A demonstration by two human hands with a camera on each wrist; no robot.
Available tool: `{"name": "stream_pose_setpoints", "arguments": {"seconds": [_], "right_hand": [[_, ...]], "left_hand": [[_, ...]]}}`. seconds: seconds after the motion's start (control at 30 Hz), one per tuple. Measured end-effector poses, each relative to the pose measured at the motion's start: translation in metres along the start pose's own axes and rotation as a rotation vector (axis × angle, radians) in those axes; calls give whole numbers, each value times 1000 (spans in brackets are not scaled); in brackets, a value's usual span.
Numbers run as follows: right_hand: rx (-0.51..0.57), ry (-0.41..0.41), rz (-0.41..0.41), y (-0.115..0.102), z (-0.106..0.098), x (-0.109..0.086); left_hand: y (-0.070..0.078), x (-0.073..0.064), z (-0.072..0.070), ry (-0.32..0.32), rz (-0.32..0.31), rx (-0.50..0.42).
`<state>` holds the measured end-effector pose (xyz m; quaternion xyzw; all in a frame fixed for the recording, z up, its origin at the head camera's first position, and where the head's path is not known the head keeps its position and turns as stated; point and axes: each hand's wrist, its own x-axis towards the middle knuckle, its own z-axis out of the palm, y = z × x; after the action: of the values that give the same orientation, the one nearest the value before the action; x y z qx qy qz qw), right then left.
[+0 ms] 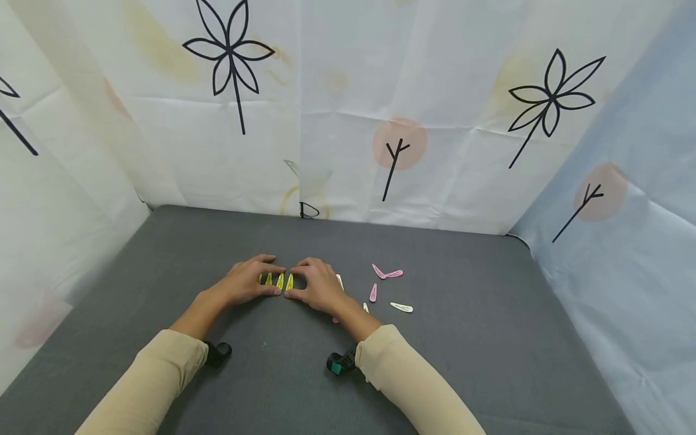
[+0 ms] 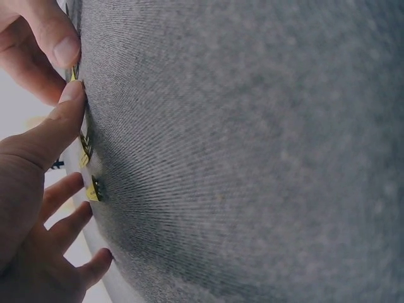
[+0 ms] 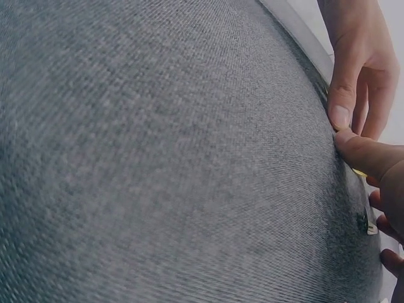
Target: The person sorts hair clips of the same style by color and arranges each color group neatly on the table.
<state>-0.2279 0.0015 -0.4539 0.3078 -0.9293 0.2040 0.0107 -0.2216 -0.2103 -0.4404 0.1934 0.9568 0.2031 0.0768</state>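
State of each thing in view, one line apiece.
Yellow clips: in a row; snapped or not, too small to tell
Left hand: thumb and finger at a yellow clip's ends
Right hand: pinching the rightmost yellow clip
Pink clips: scattered
White clips: scattered, some partly hidden
Backdrop: creased

Near centre, the left hand [image 1: 247, 282] and right hand [image 1: 318, 285] pinch 2 yellow snap hair clips [image 1: 290, 282]; pink snap clips [image 1: 373, 293] and white snap clips [image 1: 402, 307] lie centre-right on grey fabric [image 1: 489, 338].
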Motion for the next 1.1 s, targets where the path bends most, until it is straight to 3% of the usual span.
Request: {"name": "stream_pose_setpoints", "arguments": {"seconds": [0.43,0.7,1.1], "right_hand": [[66,-59,22,2,-7,1],[154,-84,-5,6,-16,-4],[163,-90,-82,46,-56,-32]], "left_hand": [[0,0,0,-7,8,-4],[1,0,0,-9,2,-10],[2,1,-1,-21,-9,-6]]}}
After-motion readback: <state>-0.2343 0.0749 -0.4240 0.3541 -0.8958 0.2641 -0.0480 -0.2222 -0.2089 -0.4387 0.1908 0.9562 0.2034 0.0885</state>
